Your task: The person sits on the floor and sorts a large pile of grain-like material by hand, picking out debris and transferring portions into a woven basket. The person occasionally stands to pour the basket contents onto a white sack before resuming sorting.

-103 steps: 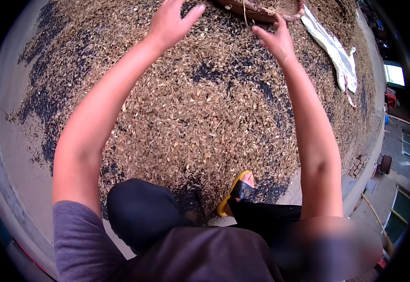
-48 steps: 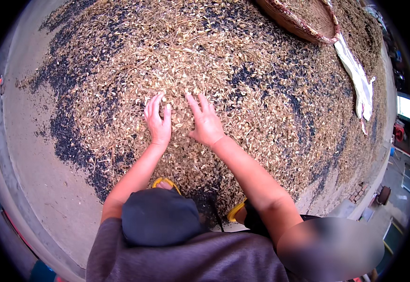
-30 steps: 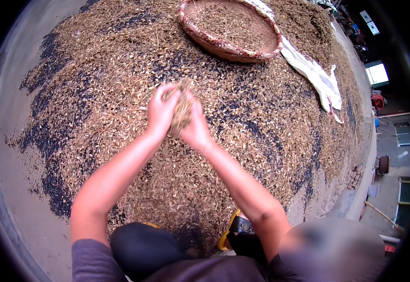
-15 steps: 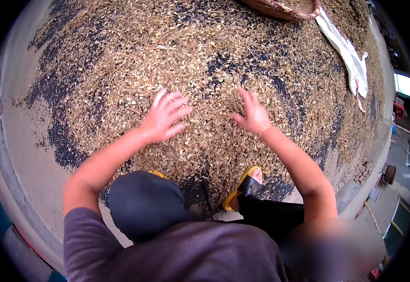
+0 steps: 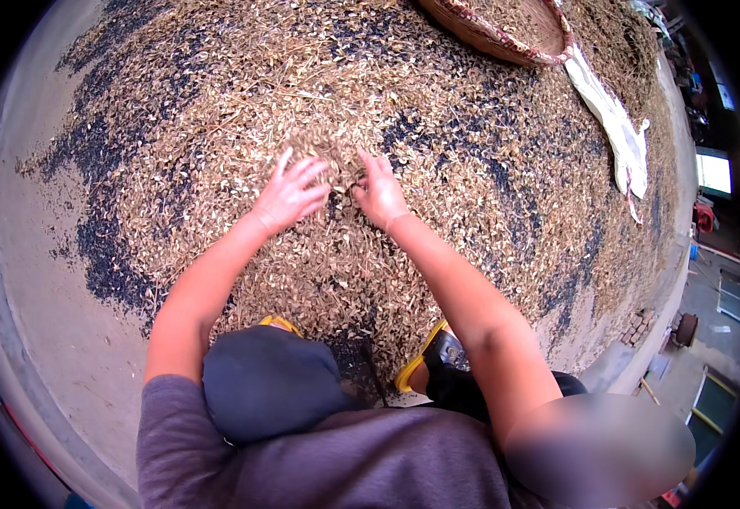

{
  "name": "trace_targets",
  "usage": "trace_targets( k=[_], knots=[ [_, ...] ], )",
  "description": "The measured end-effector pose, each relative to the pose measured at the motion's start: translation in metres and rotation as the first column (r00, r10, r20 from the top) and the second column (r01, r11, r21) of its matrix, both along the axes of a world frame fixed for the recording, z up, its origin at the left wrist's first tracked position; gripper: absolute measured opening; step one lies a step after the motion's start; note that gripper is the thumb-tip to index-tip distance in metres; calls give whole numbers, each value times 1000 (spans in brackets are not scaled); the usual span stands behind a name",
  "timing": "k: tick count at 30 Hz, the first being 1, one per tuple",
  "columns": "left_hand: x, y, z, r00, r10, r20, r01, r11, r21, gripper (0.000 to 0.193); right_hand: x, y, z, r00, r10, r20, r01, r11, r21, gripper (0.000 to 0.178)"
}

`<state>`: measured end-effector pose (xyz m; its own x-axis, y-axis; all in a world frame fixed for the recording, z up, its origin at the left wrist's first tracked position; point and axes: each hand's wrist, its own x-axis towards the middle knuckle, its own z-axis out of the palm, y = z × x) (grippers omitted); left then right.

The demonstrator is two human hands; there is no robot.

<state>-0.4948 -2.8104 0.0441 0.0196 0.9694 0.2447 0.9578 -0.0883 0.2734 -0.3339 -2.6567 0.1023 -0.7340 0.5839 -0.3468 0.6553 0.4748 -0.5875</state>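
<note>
A broad layer of dry tan husks and stalks (image 5: 242,127) covers the ground, with small black seeds (image 5: 115,263) showing through it. My left hand (image 5: 292,193) is in the husks, palm turned inward and fingers spread. Opposite it, my right hand (image 5: 378,193) reaches into the same patch with fingers apart and a little bent; some fingertips are hidden among husks. A narrow gap separates the two hands. Just beyond my left fingers, a clump of husks (image 5: 315,138) is smeared by motion. I see nothing gripped firmly in either hand.
A round woven basket (image 5: 505,38) with a bound rim stands at the far right. Beside it lies a long white cloth or sack (image 5: 611,127). My yellow sandals (image 5: 412,365) are close to the near edge of the husks. Bricks (image 5: 639,327) lie farther right.
My right hand has moved left, toward my left hand, which has shifted only slightly. Husks beyond the left fingers are now in motion. The whole view has shifted a little.
</note>
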Motion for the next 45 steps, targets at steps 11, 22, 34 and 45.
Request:
trace_targets(
  k=[11, 22, 34, 45],
  knots=[
    [-100, 1, -15, 925, 360, 121, -333, 921, -201, 61, 193, 87, 106, 588, 429, 686, -210, 900, -383, 57],
    [-132, 20, 10, 971, 155, 184, 22, 703, -711, 91, 250, -14, 194, 817, 129, 562, 393, 588, -707, 53],
    [-136, 18, 18, 954, 255, 155, -58, 668, -742, 102, 29, 41, 218, 757, 519, 397, -129, 714, -688, 47],
    [-103, 5, -29, 232, 966, -113, -619, 57, -783, 89, -1, 112, 125, 801, 595, -63, -248, 235, -940, 52]
  ],
)
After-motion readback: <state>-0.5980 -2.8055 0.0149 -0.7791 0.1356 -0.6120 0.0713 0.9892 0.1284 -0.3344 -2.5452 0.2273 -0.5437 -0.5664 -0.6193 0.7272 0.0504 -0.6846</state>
